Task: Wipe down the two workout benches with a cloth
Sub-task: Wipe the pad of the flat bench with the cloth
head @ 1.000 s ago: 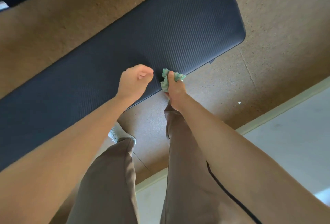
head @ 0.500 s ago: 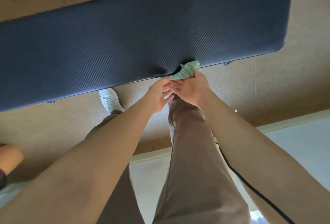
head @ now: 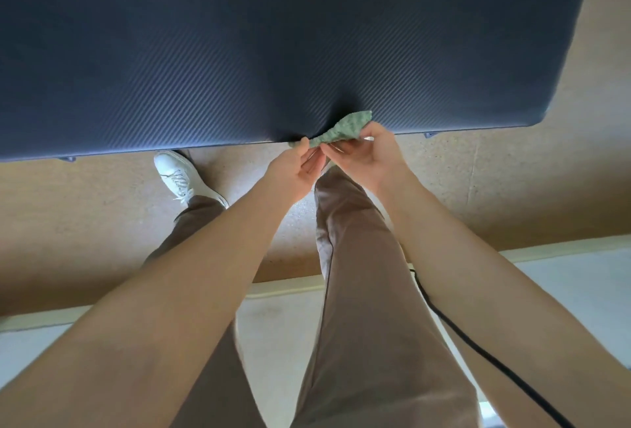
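A long dark blue padded bench (head: 239,52) with a ribbed surface spans the top of the view. A small green cloth (head: 345,128) hangs in the air just over the bench's near edge, stretched between both hands. My left hand (head: 295,168) pinches the cloth's left end with thumb and fingers. My right hand (head: 367,152) grips its right part, fingers curled under it. Only one bench is visible.
Brown cork-like floor (head: 478,188) lies under the bench, meeting a pale floor strip (head: 563,277) nearer me. My legs in brown trousers (head: 358,291) and a white shoe (head: 184,178) stand close to the bench. A black cable (head: 478,352) hangs by my right arm.
The view has swung so the bench lies straight across. My left hand, earlier a loose fist holding nothing, has come to the cloth and pinches its end; the cloth is pulled out between both hands.
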